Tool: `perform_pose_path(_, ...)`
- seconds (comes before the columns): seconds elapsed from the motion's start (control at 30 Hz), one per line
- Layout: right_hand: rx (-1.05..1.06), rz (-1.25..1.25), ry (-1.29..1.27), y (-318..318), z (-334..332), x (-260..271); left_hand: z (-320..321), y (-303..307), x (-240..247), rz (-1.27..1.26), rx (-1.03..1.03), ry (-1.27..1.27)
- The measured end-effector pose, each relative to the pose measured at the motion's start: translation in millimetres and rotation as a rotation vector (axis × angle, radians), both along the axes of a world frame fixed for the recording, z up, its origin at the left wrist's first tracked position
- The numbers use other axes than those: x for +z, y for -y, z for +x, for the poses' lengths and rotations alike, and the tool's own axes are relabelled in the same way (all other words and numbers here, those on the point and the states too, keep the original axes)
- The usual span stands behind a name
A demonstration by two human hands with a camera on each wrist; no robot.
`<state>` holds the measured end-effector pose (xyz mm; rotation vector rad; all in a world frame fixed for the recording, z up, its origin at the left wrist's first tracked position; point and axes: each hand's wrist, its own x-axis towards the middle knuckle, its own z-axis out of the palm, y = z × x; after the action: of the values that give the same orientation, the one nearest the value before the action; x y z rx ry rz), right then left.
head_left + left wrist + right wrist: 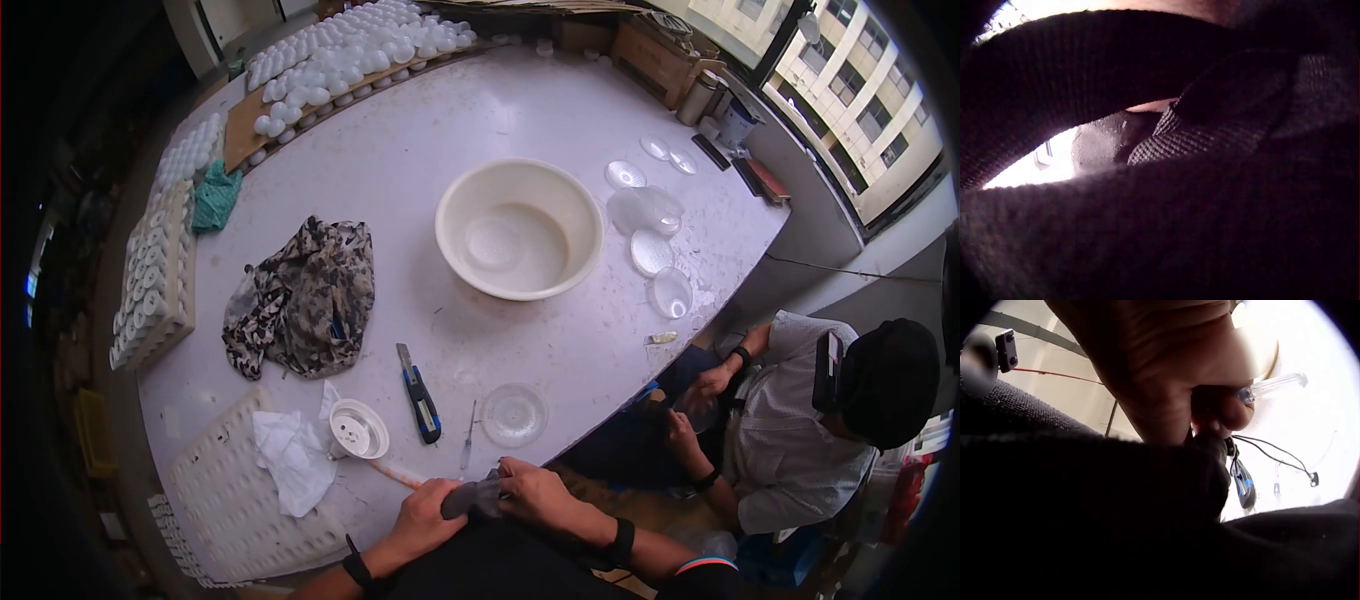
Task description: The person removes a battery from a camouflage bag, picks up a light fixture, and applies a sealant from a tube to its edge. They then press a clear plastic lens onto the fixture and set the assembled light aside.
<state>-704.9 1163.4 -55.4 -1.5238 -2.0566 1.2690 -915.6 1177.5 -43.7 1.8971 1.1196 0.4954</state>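
Observation:
At the table's near edge in the head view, my left hand (428,520) grips one side of a dark grey, soft-looking item (474,499). My right hand (540,495) pinches its other side with bent fingers. The right wrist view shows my right hand (1179,381) with its fingers curled; a clear, handle-like piece (1275,386) sticks out beside them. Thin black cords (1279,449) hang past the dark item (1210,465). Dark ribbed fabric (1085,69) fills most of the left wrist view, with a smooth grey surface (1100,142) behind it; the left fingers are hidden there.
A utility knife (420,400), slim screwdriver-like tool (468,435) and clear lid (514,415) lie ahead. Beyond are a white basin (450,250) and camouflage cloth (310,300). A white cup (358,430) stands left. Another person (800,430) sits at the right.

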Motion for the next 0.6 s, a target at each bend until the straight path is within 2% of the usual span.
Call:
perform_pose_path(0.13, -0.045, 0.073, -0.006, 6, -4, -5, 0, -1, -3, 0.008, -0.014, -0.017)
perform_pose_path(0.2, -0.040, -0.020, -0.088, 5, -5, -11, 0, -1, -4, -0.017, -0.030, -0.008)
perform_pose_path(0.37, -0.082, 0.012, 0.018, -4, -11, -5, -3, 0, -7, -0.054, 0.042, -0.049)
perform_pose_path(0.43, -0.010, 0.107, 0.030, -3, -12, -16, -3, 0, -6, -0.072, 0.058, -0.081)
perform_pose_path(0.6, 0.014, 0.109, -0.259, 0, -9, -16, -7, 2, 3, -0.171, 0.106, -0.047)
